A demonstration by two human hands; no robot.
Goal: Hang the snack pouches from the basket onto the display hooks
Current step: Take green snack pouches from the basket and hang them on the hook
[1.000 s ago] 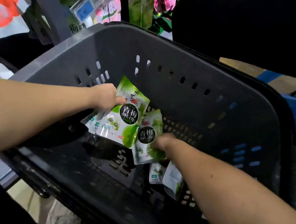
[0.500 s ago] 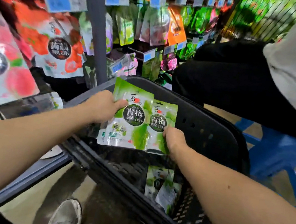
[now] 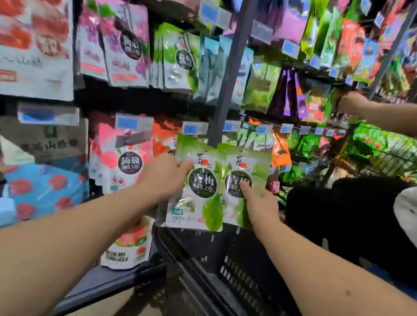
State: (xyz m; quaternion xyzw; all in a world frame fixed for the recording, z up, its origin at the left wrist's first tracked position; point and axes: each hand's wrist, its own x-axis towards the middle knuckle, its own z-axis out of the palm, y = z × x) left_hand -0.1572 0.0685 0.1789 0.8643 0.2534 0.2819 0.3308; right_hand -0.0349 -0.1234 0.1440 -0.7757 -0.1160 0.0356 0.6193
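Now the left hand (image 3: 165, 178) pinches one green pouch (image 3: 198, 189) by its left edge, and the right hand (image 3: 258, 206) pinches a second green pouch (image 3: 246, 179) from below. Both pouches stand tall, tops up, side by side in the middle of the frame, above the dark basket (image 3: 238, 278) at the bottom. The same green pouches (image 3: 179, 58) hang on the display higher up, a bit to the left, so the left hand is probably nearer. A gray post (image 3: 232, 61) rises right behind the held pouches. Another person's hand (image 3: 350, 103) reaches into the shelves at the upper right. The hooks are too small to see.
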